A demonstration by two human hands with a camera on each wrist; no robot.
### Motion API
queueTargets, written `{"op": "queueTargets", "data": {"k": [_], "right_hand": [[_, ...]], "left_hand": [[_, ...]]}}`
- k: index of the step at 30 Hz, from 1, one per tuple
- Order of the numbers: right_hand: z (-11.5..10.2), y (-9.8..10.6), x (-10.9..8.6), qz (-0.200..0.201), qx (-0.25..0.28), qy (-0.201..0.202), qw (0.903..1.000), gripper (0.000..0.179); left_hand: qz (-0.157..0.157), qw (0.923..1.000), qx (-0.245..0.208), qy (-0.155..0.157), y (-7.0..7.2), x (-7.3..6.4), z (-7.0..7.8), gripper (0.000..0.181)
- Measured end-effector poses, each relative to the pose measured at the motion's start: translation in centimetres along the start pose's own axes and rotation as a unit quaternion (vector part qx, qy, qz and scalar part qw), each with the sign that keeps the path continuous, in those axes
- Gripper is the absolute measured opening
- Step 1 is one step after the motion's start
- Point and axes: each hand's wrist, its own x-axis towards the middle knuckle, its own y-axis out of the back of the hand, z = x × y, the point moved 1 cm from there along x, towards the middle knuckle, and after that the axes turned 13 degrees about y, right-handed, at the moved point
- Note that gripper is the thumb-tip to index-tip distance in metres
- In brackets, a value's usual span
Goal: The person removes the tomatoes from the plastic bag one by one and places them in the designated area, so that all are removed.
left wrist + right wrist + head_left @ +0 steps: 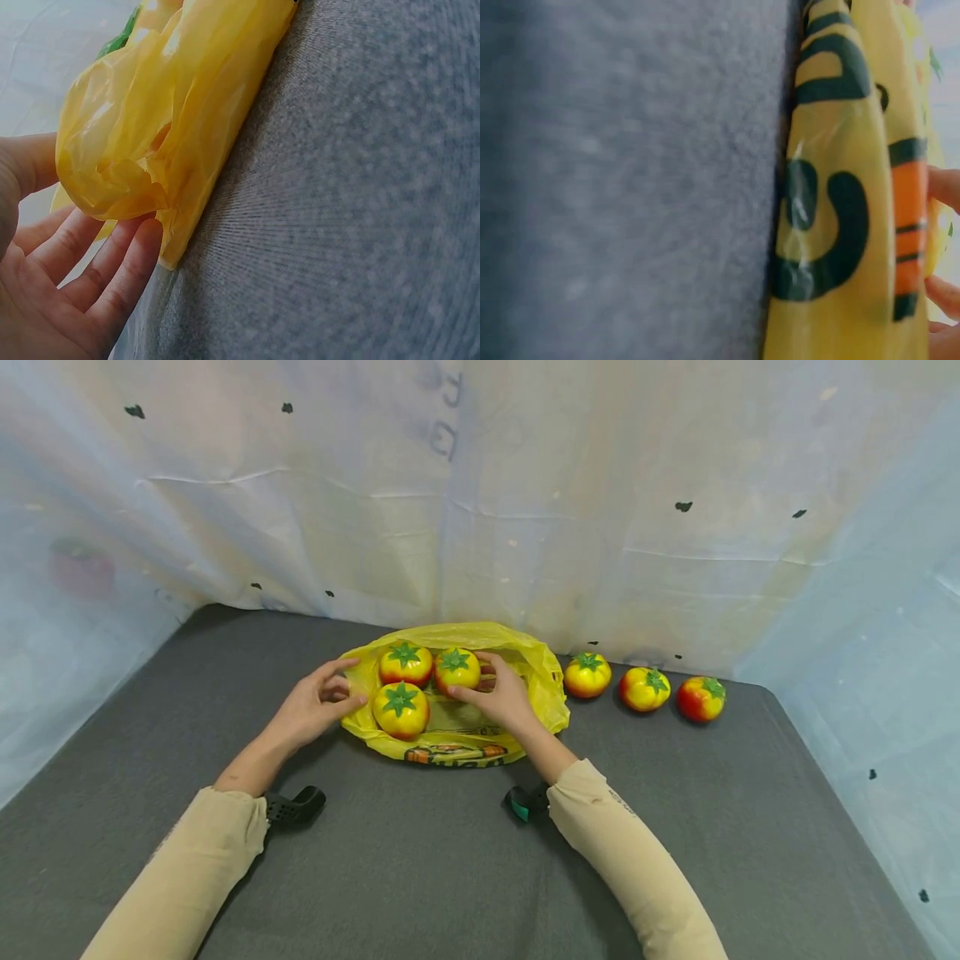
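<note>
A yellow plastic bag (450,752) with printed dark lettering lies with its mouth spread open. Inside its left half sit two glossy yellow-red tomatoes with green leafy tops, one at the back (401,668) and one in front (402,718). My right hand (504,693) holds a third tomato (457,664) between thumb and fingers, beside those two; only a few of its fingertips (945,296) show in the right wrist view. At the bag's left edge, my left hand (311,703) grips the yellow film (112,172) between thumb and fingers.
Right of the bag stand three more tomatoes in a row: a near one (587,676), a middle one (644,690) and a far one (701,699). The grey table (420,860) meets a pale hanging sheet (525,543) at the back and sides.
</note>
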Motion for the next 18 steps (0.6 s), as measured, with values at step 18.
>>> {"op": "queueTargets", "data": {"k": [18], "right_hand": [[-0.6,2.3,-2.4,-0.016,0.020,0.018,0.9995,0.070]], "left_hand": [[0.005,1.0000,0.007,-0.003,0.0,0.1,-0.1,0.066]]}}
